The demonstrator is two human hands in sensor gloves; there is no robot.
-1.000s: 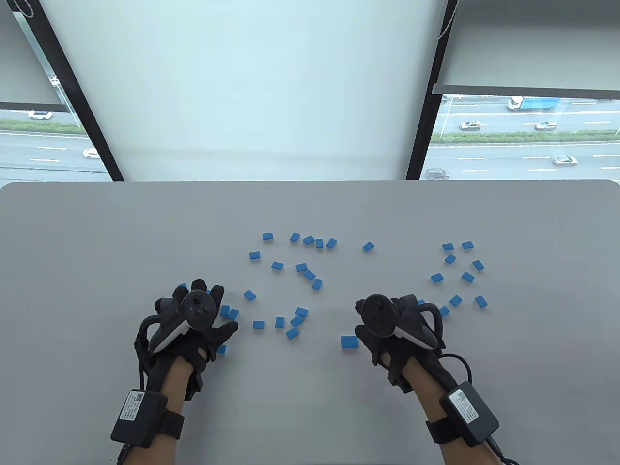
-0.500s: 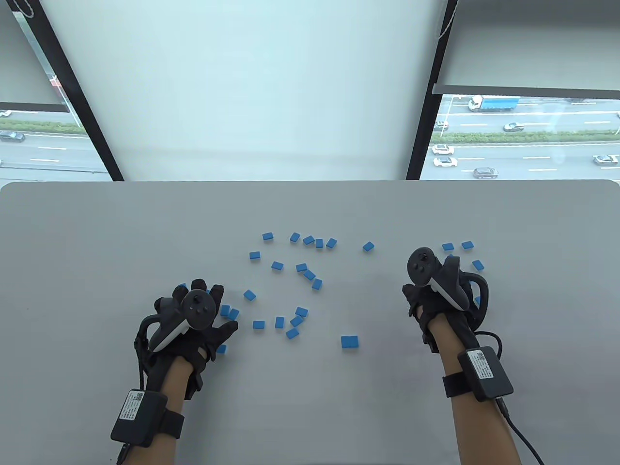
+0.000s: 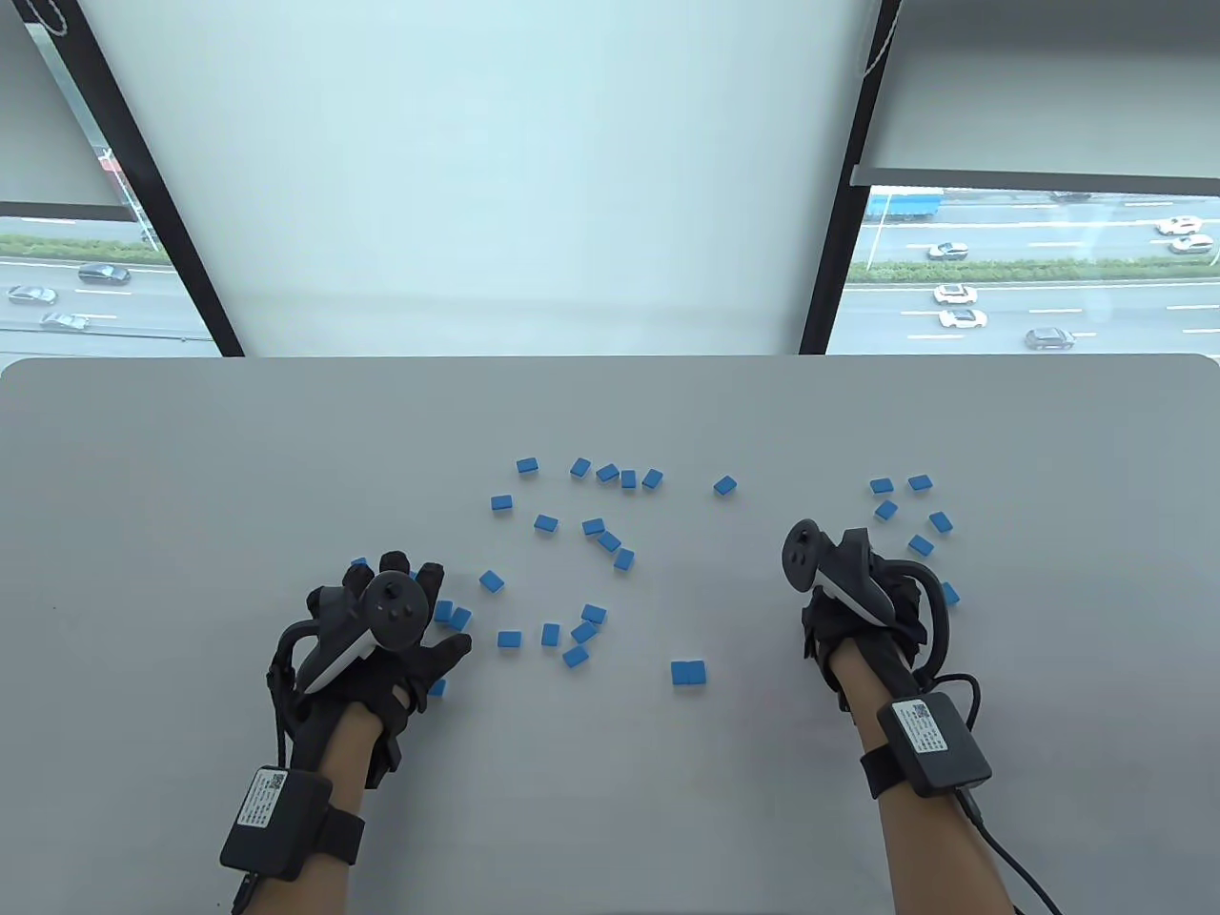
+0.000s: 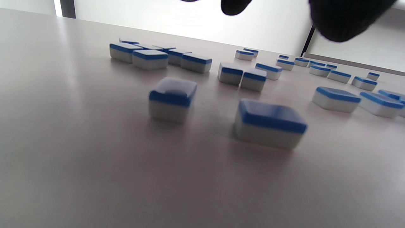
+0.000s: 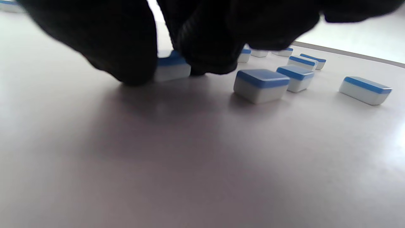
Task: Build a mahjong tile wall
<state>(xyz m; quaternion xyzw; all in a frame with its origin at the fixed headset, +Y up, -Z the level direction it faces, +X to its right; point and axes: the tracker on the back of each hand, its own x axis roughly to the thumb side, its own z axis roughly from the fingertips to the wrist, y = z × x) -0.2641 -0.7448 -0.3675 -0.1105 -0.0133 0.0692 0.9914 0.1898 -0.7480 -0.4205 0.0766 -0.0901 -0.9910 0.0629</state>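
Blue-backed white mahjong tiles lie scattered face down on the grey table (image 3: 191,457). A pair of tiles (image 3: 688,673) sits side by side near the front centre. My left hand (image 3: 405,610) rests flat with fingers spread over several tiles at the left and holds nothing. In the left wrist view only its fingertips (image 4: 345,19) show, above two loose tiles (image 4: 270,123). My right hand (image 3: 863,591) is down over the right cluster. In the right wrist view my right hand (image 5: 172,65) pinches one tile (image 5: 174,70) that still stands on the table.
A middle cluster of tiles (image 3: 596,529) lies between the hands, and a right cluster (image 3: 901,496) lies beyond my right hand. More tiles (image 5: 261,85) stand just right of the pinched one. The table's far edge meets a window.
My right hand left the pair of tiles at the front centre, moved right and away to the right cluster, and closed its fingers on a tile. The left hand stayed put.
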